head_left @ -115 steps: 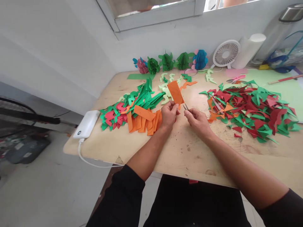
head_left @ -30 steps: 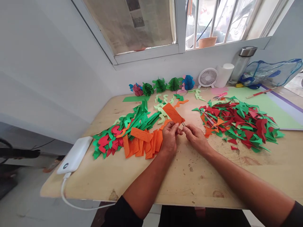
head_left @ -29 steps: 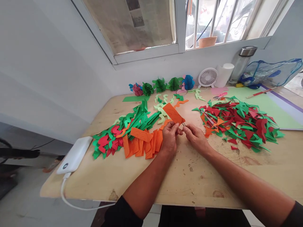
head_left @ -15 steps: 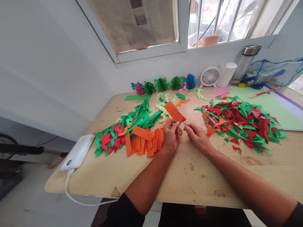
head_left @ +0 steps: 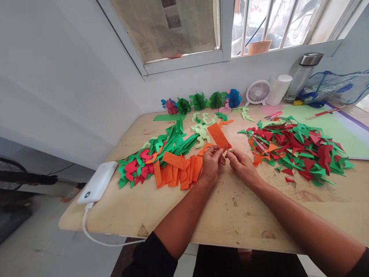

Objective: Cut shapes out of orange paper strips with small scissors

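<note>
My left hand [head_left: 211, 163] pinches the lower end of an orange paper strip [head_left: 218, 135] with curved lines drawn on it. My right hand [head_left: 241, 164] is closed around small scissors [head_left: 227, 149]; only their thin metal blades show, at the strip's lower right corner, and the handles are hidden in the fingers. Left of my left hand lies a fanned pile of orange paper strips [head_left: 173, 175]. Behind that are folded green paper strips [head_left: 176, 138]. A heap of red, green and orange paper scraps [head_left: 298, 148] spreads to the right of my right hand.
Red cut paper shapes [head_left: 131, 168] lie near a white power bank [head_left: 98, 182] with a cable at the left edge. Pale green cutouts [head_left: 203, 132] lie mid-table. Paper ornaments [head_left: 198, 101], a small fan [head_left: 258, 92] and a glass bottle [head_left: 304, 77] stand by the wall.
The scissors' blades have moved in closer to the orange strip's lower corner, and less of them shows. Both hands stay close together, and the whole view has shifted slightly.
</note>
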Motion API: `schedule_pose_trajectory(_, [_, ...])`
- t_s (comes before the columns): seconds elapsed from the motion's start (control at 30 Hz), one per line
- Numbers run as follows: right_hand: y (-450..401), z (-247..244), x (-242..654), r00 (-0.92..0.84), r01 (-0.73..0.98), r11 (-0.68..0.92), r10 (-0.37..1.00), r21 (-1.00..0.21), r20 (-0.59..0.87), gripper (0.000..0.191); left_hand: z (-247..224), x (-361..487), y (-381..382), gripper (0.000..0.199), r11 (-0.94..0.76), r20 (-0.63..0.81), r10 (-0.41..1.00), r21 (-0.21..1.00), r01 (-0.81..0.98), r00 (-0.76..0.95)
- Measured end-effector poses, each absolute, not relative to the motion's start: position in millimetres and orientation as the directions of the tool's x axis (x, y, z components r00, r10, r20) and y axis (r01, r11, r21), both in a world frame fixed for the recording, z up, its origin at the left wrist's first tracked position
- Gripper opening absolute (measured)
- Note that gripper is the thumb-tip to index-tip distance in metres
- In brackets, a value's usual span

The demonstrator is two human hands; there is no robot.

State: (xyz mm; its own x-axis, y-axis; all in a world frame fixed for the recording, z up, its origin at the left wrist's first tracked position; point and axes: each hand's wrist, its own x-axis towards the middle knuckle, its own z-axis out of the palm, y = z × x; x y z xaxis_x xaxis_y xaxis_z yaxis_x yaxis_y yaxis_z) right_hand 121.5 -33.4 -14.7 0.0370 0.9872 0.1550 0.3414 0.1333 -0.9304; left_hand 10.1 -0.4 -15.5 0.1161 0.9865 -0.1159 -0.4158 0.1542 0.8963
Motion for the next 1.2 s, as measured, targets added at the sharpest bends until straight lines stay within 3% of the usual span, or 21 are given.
schedule_pose_trajectory(1.2, [-36, -5, 120, 0.012, 0.367, 0.135, 0.989, -0.921, 0.149, 0.039, -12, 12, -1, 0.021, 0.136, -0.091, 0.987, 0.920, -0.368, 0.136])
